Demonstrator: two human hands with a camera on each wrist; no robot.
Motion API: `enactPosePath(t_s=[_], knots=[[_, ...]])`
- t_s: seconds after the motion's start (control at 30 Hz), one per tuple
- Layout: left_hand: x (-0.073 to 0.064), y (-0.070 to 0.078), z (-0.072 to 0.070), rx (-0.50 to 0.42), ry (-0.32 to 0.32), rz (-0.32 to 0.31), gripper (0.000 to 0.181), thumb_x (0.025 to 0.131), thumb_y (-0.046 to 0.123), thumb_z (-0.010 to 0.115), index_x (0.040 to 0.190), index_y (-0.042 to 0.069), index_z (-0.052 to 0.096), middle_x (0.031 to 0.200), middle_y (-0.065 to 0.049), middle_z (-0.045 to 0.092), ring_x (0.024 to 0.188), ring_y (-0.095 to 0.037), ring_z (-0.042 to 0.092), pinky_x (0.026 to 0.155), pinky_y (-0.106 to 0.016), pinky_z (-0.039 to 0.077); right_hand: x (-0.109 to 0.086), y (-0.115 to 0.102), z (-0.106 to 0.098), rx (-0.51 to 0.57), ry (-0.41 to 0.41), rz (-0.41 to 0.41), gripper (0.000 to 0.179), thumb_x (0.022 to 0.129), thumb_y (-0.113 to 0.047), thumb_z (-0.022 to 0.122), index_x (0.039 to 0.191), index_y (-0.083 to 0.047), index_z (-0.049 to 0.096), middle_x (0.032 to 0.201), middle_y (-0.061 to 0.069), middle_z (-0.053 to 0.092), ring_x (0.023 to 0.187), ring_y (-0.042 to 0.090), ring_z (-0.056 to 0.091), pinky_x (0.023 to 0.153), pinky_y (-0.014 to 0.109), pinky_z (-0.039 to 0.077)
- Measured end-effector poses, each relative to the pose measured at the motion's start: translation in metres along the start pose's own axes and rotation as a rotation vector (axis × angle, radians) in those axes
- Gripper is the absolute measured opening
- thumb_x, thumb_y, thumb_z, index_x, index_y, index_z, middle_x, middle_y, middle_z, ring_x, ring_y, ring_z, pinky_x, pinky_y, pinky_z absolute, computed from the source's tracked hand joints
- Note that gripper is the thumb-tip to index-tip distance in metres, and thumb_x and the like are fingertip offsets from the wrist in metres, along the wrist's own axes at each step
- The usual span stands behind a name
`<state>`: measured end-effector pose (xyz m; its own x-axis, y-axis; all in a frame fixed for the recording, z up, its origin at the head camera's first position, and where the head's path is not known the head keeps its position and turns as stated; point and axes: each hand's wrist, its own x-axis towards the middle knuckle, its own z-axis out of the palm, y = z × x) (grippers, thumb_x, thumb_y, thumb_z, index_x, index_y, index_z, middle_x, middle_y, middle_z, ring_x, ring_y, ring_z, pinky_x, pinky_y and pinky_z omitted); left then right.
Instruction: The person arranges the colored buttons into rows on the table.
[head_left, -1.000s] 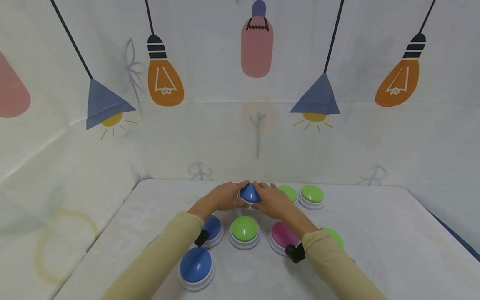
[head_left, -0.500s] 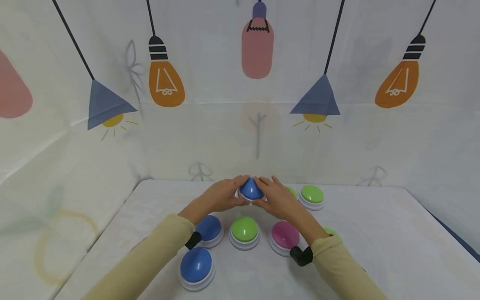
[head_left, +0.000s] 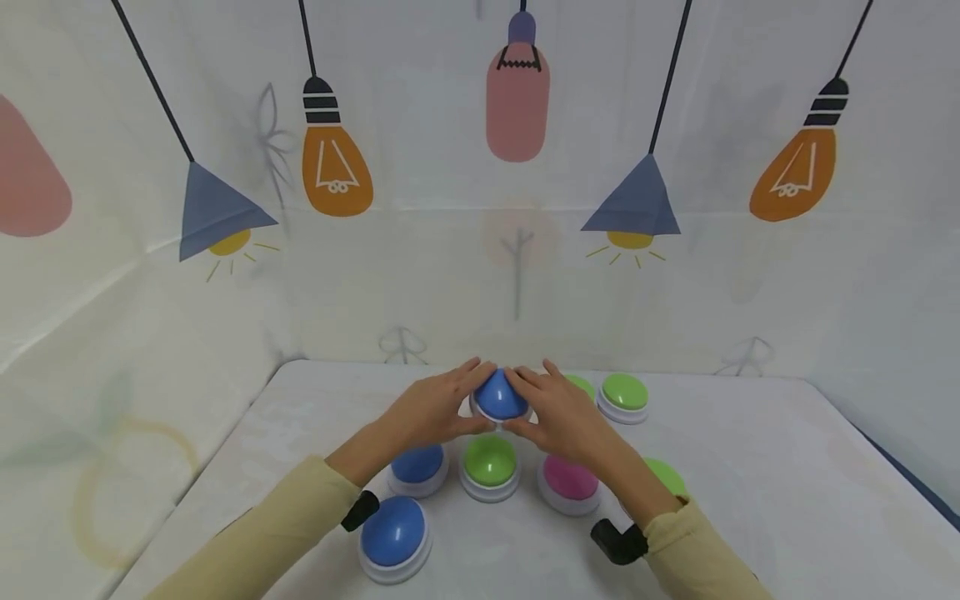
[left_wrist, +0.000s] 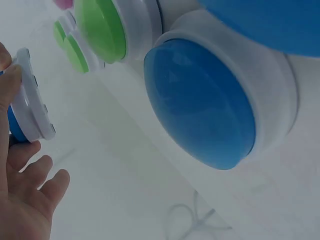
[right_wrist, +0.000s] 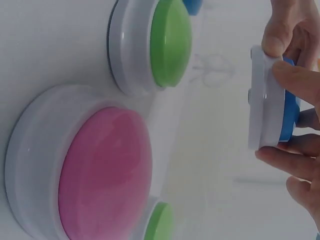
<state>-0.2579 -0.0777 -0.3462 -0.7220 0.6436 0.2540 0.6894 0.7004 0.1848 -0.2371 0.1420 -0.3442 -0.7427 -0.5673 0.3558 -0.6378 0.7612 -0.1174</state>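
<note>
Blue, glossy plastic forms the dome of the round button with a white base (head_left: pixel 500 395), held off the table at the far middle of the scene. Compared with half a second earlier, the button and both hands sit slightly nearer; the shift suggests a carry rather than a press in place. The left hand (head_left: pixel 431 408) grips the base from the left and the right hand (head_left: pixel 564 414) from the right, thumbs on the near side. The right wrist view shows the underside studs (right_wrist: pixel 249 96) touching nothing.

Similar white-based buttons rest on the smooth white tabletop (head_left: pixel 750 467): a lime-green domed button (head_left: pixel 490 461) just nearer than the held one, a magenta domed button (head_left: pixel 570 477) to its right, and a blue domed button (head_left: pixel 392 532) at near left. Each pairs a smooth, light-catching dome with a stepped, ring-shaped base. Beyond hangs a creased white cloth backdrop (head_left: pixel 450 275) with printed lamps; soft beige fabric sleeves (head_left: pixel 277 533) cover the forearms.
</note>
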Motion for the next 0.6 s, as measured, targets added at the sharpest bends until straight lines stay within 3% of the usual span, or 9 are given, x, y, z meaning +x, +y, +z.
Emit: enactPosePath(t_s=[0.2,0.37,0.6], knots=[[-0.015,0.010,-0.003,0.042,0.057,0.033,0.077,0.082,0.052,0.062,0.143,0.017,0.033,0.144,-0.014,0.037,0.123,-0.029,0.047,0.086,-0.042,0.050,-0.009,-0.006,-0.004,-0.048,0.061,-0.074,0.072,0.079,-0.041,0.071,0.136,-0.005,0.046,0.130,0.016,0.053,0.121,0.030,0.049,0.107,0.048,0.027],[-0.023,0.017,-0.001,0.106,0.101,0.054,0.079,0.081,0.053,0.061,0.144,0.015,0.032,0.144,-0.011,0.038,0.125,-0.031,0.044,0.088,-0.042,0.048,-0.018,-0.012,-0.006,-0.081,0.103,-0.113,0.072,0.077,-0.042,0.072,0.134,-0.005,0.049,0.128,0.015,0.055,0.120,0.029,0.051,0.104,0.047,0.032],[-0.041,0.030,0.003,0.146,0.136,0.090,0.081,0.079,0.053,0.064,0.142,0.012,0.036,0.142,-0.007,0.042,0.126,-0.026,0.044,0.095,-0.039,0.044,-0.036,-0.022,-0.003,-0.105,0.120,-0.121,0.070,0.078,-0.048,0.069,0.133,-0.010,0.051,0.127,0.012,0.056,0.120,0.041,0.047,0.091,0.049,0.045]])
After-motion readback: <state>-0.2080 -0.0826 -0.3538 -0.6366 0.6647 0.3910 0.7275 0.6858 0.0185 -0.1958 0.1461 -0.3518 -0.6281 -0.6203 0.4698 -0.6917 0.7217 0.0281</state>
